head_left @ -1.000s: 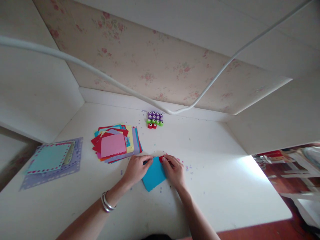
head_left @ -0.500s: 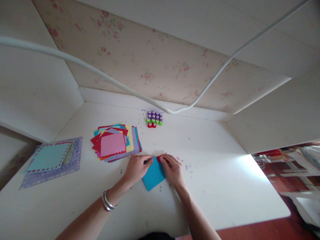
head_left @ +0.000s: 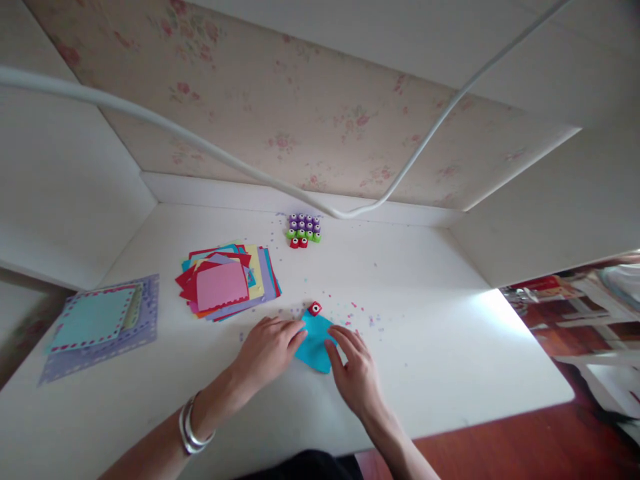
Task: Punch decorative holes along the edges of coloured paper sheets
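Observation:
A blue sheet of paper (head_left: 316, 343) is between my hands at the front of the white table. My left hand (head_left: 273, 343) pinches its left edge between thumb and fingers. At its right edge, my right hand (head_left: 353, 363) has the thumb and fingertips closed on the paper. A small red craft punch (head_left: 315, 308) with a white and black top stands at the sheet's far corner, with neither hand on it. Whether the paper sits inside its slot, I cannot tell.
Several purple, green and red craft punches (head_left: 303, 230) stand in rows near the back. A stack of coloured paper (head_left: 223, 287) lies left, beyond punched mint and lavender sheets (head_left: 95, 317). Tiny paper bits (head_left: 355, 307) are scattered about. A white cable (head_left: 220, 150) hangs overhead.
My right hand has let go of the red punch and moved onto the sheet's right edge. The blue paper has turned between my hands. The view has shifted slightly.

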Demonstrator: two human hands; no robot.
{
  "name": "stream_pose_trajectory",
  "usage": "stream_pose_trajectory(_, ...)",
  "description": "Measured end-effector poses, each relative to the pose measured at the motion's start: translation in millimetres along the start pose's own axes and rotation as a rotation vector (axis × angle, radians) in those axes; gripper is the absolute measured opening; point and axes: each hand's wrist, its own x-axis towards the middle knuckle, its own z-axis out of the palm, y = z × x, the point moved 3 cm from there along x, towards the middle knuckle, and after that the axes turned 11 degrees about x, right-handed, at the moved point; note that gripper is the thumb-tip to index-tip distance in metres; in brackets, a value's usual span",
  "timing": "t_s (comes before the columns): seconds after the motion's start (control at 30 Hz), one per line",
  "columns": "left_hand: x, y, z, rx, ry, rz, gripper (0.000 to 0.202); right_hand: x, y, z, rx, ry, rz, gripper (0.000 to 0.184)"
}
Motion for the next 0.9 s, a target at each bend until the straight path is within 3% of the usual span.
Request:
stream_pose_trajectory(0.17,25,-14,-7.4,0.026,0.048,0.043,0.033,-27,-19,18,-0.130,-0.115,-0.067,0.038)
stream_pose_trajectory(0.3,57,-21,-2.5,-0.021,-0.038,0.338,0.051,-25,-15,20,-0.167,-0.199,-0.136,0.037)
stream_pose_trajectory(0.43,72,-24,5.4,-0.083,-0.161,0.512,0.045,-18,-9,13,-0.158,-0.257,-0.164,0.033)
stream_pose_trajectory(0.63,69,-23,6.6,-0.047,-0.091,0.428,0.023,-10,-4,6,-0.093,-0.272,-0.214,0.024)
stream_pose_trajectory(0.77,58,-24,12.5,-0.046,0.016,0.319,0.022,-4,2,4,-0.090,-0.185,-0.221,0.023)
stream_pose_trajectory(0.9,46,-27,19.5,-0.100,0.043,0.244,0.023,-1,12,5,-0.171,-0.095,-0.164,0.031)
